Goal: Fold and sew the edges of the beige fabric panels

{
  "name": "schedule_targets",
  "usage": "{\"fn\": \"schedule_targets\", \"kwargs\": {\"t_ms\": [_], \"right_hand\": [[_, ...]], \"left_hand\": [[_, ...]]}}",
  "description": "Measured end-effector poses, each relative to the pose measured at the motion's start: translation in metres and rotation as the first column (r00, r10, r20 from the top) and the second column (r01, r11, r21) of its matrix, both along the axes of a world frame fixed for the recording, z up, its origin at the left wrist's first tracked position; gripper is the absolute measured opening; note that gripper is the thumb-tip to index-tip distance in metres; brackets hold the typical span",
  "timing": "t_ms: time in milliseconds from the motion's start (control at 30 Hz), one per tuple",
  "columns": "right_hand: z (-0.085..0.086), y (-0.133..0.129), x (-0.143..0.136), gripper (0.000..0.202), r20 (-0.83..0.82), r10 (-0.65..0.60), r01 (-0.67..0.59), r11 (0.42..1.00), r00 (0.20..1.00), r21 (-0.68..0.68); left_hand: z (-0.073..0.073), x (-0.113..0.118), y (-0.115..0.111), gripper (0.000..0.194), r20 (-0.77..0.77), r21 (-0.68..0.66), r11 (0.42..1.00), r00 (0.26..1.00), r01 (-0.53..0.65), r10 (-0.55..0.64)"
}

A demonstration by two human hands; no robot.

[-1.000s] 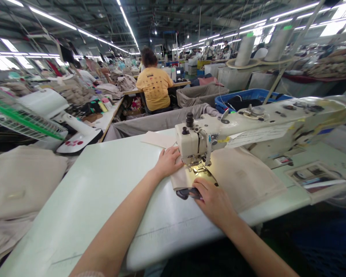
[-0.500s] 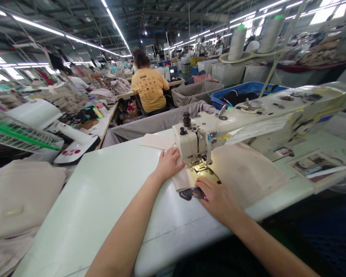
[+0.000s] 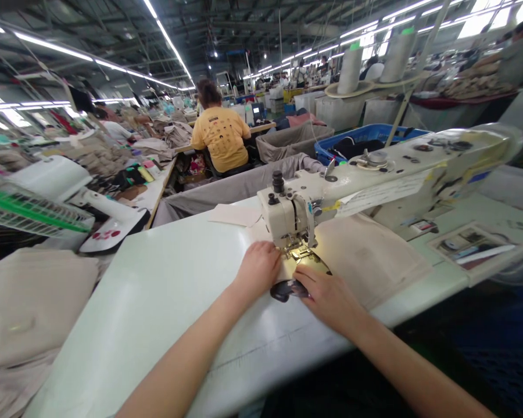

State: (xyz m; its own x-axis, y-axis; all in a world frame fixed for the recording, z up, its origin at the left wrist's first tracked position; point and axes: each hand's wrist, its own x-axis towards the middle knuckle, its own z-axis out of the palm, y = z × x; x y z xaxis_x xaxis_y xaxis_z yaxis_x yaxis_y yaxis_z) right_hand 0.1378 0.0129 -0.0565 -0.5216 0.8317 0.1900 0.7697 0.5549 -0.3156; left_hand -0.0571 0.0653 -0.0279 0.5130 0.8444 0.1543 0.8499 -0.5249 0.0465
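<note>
A cream sewing machine (image 3: 287, 217) stands over beige fabric (image 3: 366, 255) on the pale green table (image 3: 157, 290). Just left of the needle area, my left hand (image 3: 259, 267) has its fingers bent together at the fabric edge; what lies under the fingertips is hidden. My right hand (image 3: 325, 290) curls round dark-handled scissors (image 3: 283, 290) in front of the lit needle plate (image 3: 303, 253). The scissors' blades are not visible. A flat beige piece (image 3: 233, 215) lies behind my left hand.
At the left are a white fan (image 3: 47, 180) and stacked beige fabric (image 3: 30, 302). Behind the table sit a grey cloth bin (image 3: 226, 186), a blue basket (image 3: 370, 138) and a person in a yellow shirt (image 3: 222, 136). Thread cones (image 3: 351, 69) stand at the right.
My left hand has moved down and closer to the front of the needle area, its fingers more bent. My right hand stays at the scissors. The view has shifted slightly.
</note>
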Motion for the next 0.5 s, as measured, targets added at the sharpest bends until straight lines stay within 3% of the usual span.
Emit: {"fn": "schedule_targets", "kwargs": {"t_ms": [67,200,500], "right_hand": [[-0.002,-0.001,0.002,0.031,0.008,0.003,-0.003,1.0,1.0,-0.001],[-0.003,-0.002,0.004,0.034,0.026,0.007,-0.006,1.0,1.0,-0.026],[0.009,0.017,-0.003,0.04,-0.027,0.018,-0.02,0.998,0.999,-0.063]], "left_hand": [[-0.005,0.004,-0.023,0.019,0.056,-0.038,0.986,0.985,0.164,-0.162],[-0.015,0.002,-0.047,0.024,0.117,0.035,0.962,0.955,0.269,-0.272],[-0.013,-0.007,-0.022,0.028,0.13,0.056,0.956,0.947,0.289,-0.294]]}}
